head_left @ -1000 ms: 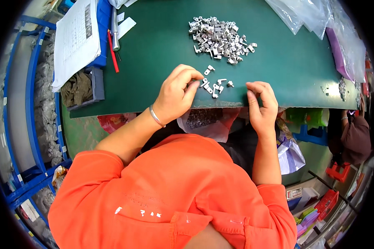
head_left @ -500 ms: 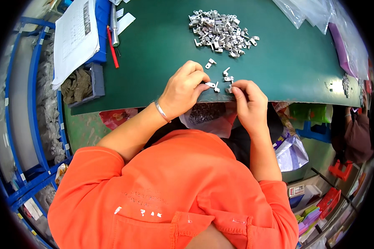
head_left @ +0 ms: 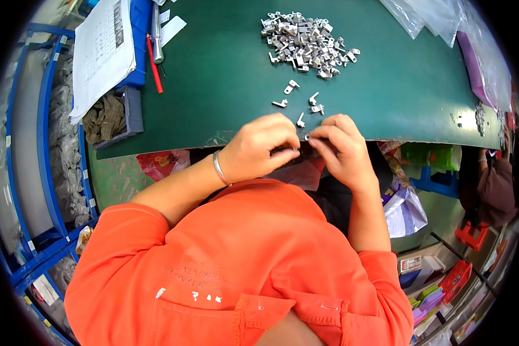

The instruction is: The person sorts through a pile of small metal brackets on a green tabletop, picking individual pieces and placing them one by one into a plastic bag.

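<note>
Just over the table's near edge, my right hand (head_left: 346,151) pinches a small metal bracket (head_left: 307,137) between thumb and fingertips. Close beside it my left hand (head_left: 262,145) has its fingers curled toward the thumb; whatever they may hold is hidden. A silver bangle (head_left: 219,168) circles my left wrist. In front of both hands several loose metal brackets lie on the green table, among them one bracket (head_left: 300,120) nearest my fingers and another bracket (head_left: 280,104) farther left. Beyond them rises a pile of like brackets (head_left: 308,43).
At the left stand a grey bin (head_left: 134,112) with brown cloth, written sheets (head_left: 101,57), a red pen (head_left: 155,72) and a metal tool (head_left: 157,40). Plastic bags (head_left: 427,17) and a purple item (head_left: 473,69) lie right. A blue rack (head_left: 52,144) stands left; another person (head_left: 495,187) is far right.
Both hands have drawn nearer to my body, the right also moving leftward. The bracket from my left fingers now lies on the table, left of the other loose ones.
</note>
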A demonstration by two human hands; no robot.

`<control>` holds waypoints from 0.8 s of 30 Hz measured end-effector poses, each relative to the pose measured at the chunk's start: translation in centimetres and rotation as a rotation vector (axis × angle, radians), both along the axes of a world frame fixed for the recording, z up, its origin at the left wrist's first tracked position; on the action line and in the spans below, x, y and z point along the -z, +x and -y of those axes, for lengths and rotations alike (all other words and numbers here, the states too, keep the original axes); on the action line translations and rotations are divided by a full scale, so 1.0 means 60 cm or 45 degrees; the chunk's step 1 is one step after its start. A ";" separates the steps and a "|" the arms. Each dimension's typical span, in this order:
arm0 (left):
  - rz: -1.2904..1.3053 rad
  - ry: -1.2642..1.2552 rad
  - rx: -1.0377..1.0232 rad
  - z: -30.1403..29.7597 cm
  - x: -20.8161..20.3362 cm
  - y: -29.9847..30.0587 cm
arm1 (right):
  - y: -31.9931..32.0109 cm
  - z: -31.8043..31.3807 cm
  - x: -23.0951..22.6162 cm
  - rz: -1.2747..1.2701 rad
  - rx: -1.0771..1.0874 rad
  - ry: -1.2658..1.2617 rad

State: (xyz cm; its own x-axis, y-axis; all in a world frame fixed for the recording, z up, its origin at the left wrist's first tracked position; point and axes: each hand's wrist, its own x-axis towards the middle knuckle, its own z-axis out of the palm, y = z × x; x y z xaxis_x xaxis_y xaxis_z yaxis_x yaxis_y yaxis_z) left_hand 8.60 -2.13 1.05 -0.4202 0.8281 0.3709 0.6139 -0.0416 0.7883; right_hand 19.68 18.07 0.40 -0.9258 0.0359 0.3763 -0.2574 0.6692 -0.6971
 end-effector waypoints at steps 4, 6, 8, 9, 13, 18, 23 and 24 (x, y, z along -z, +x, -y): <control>0.020 -0.032 -0.101 -0.016 -0.003 0.014 | -0.005 -0.006 -0.001 -0.018 0.025 -0.088; -0.033 -0.020 -0.252 -0.031 0.004 0.013 | -0.030 0.005 0.003 -0.084 0.198 0.001; -0.312 -0.053 -0.266 -0.042 0.017 -0.003 | -0.047 0.007 0.008 -0.147 0.284 0.138; -0.253 -0.080 -0.253 -0.040 0.017 -0.004 | -0.045 0.002 0.013 -0.128 0.247 0.101; 1.001 -0.360 -0.379 -0.037 -0.019 0.001 | -0.032 0.002 0.016 0.027 0.267 -0.079; 1.709 -0.090 -0.246 -0.018 -0.009 -0.017 | -0.040 0.013 -0.005 -0.062 0.206 0.110; 2.022 -0.039 -0.156 -0.013 -0.005 -0.024 | -0.033 0.017 0.018 -0.144 0.255 0.149; 2.022 -0.040 -0.154 -0.012 -0.004 -0.026 | -0.031 0.020 0.019 -0.200 0.345 0.129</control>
State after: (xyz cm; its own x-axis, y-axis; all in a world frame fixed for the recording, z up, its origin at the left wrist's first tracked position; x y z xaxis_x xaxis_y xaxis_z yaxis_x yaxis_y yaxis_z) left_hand 7.05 -1.42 1.28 -0.4072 0.7612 -0.5047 -0.7979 -0.0277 0.6021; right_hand 17.84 16.87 -0.74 -0.8180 0.2282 0.5280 -0.1595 0.7919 -0.5894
